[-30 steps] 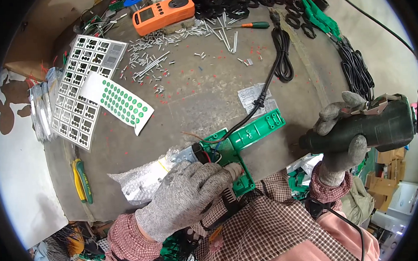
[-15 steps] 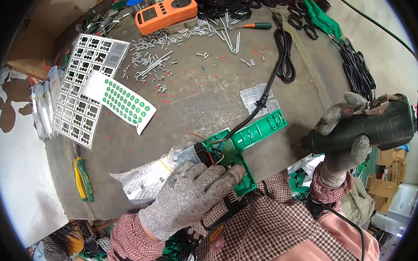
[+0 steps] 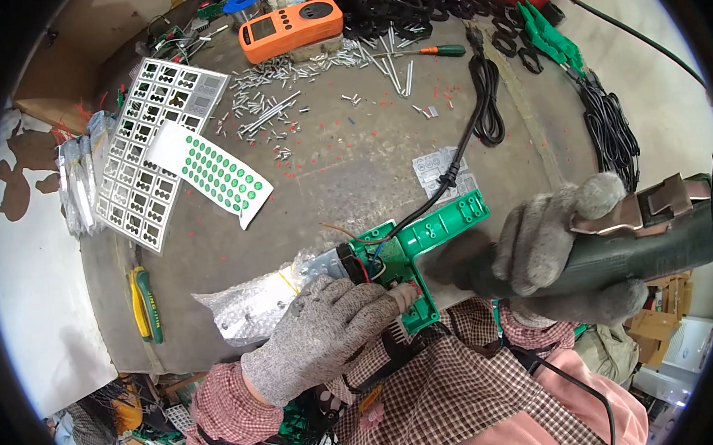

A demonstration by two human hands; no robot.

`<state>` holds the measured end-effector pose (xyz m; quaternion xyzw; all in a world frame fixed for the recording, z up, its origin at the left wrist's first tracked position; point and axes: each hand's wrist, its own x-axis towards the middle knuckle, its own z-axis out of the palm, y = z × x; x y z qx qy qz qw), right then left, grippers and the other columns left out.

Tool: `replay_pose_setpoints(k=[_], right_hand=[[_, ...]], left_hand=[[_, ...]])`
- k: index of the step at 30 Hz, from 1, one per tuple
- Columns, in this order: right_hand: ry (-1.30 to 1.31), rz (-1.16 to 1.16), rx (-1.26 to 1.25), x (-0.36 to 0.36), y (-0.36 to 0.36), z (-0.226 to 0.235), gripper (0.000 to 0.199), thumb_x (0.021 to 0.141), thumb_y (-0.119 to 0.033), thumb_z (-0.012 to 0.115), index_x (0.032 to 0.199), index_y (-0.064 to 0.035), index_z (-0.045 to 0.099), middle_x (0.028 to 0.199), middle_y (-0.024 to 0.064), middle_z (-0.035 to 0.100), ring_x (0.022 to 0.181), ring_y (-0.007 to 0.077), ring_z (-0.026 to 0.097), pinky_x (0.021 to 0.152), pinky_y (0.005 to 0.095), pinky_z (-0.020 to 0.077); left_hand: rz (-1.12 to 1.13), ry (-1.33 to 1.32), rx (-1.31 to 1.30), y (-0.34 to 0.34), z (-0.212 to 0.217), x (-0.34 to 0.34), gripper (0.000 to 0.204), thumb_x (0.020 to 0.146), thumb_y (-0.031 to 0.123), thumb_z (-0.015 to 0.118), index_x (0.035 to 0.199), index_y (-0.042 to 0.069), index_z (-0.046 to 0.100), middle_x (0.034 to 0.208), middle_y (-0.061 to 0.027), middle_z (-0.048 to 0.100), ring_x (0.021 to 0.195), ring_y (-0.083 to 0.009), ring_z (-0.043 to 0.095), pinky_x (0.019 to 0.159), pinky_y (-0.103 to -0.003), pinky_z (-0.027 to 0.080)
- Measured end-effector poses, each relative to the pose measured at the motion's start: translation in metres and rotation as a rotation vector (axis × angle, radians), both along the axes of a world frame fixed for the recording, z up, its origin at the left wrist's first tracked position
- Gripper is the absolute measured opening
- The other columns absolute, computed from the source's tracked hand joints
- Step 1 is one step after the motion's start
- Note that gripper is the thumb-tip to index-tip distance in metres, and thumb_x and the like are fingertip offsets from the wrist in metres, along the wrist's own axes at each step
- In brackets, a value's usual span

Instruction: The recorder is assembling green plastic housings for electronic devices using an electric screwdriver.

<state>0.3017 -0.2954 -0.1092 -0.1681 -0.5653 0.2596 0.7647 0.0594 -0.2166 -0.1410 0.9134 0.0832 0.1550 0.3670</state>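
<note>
A green plastic housing half (image 3: 445, 221) lies at the table's near edge, its inside facing up. My gloved left hand (image 3: 317, 331) is closed over its near side, fingertips pressed on a spot inside it. Thin wires and a black power cord (image 3: 413, 212) run into the housing. At its left end sits a silver-and-black cylindrical part (image 3: 324, 264), its other end in bubble wrap (image 3: 237, 315). My gloved right hand (image 3: 542, 242) grips a dark green electric screwdriver (image 3: 605, 269) with a metal hanging bracket. The screwdriver's front end, blurred, is just right of the housing; its bit cannot be made out.
Loose screws (image 3: 267, 99) lie across the far left of the table, near an orange meter (image 3: 291, 28). Sticker sheets (image 3: 215, 177) and yellow-green pliers (image 3: 144, 305) are at left. A screwdriver (image 3: 443, 51) and bundled cords (image 3: 611, 136) lie at the far right.
My right hand has brought the electric screwdriver left and nearer to the housing. The left hand stays on the housing, and the whole view has shifted slightly.
</note>
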Motion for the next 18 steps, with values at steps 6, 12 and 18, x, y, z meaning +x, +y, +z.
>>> replay_pose_setpoints(k=[6,12,18], right_hand=[[0.071,0.054,-0.119,0.005,-0.009,-0.002,0.062,0.096,-0.047,0.062,0.137,-0.0035,0.045,0.123,0.0222,0.058,0.076,0.0165,0.067,0.061,0.0344,0.0614],[0.145,0.095,-0.237,-0.009,0.004,-0.002,0.061,0.096,-0.046,0.062,0.136,-0.0031,0.046,0.122,0.0215,0.059,0.079,0.0166,0.067,0.064,0.0346,0.0610],[0.220,0.141,-0.357,-0.031,0.009,-0.006,0.059,0.096,-0.045,0.062,0.134,-0.0027,0.047,0.121,0.0209,0.060,0.083,0.0166,0.066,0.067,0.0348,0.0606]], left_hand=[[0.006,-0.022,-0.039,0.001,-0.004,-0.002,0.067,0.070,-0.005,0.073,0.135,0.004,0.063,0.092,-0.0100,0.062,0.086,-0.0305,0.061,0.074,-0.042,0.049],[-0.018,-0.049,-0.066,0.002,-0.009,0.001,0.068,0.070,-0.008,0.071,0.137,0.002,0.061,0.081,-0.0060,0.059,0.075,-0.0292,0.061,0.071,-0.041,0.047],[0.002,-0.066,-0.014,0.000,-0.010,0.000,0.068,0.071,-0.009,0.070,0.137,0.004,0.061,0.082,-0.0063,0.061,0.075,-0.0301,0.062,0.072,-0.041,0.048]])
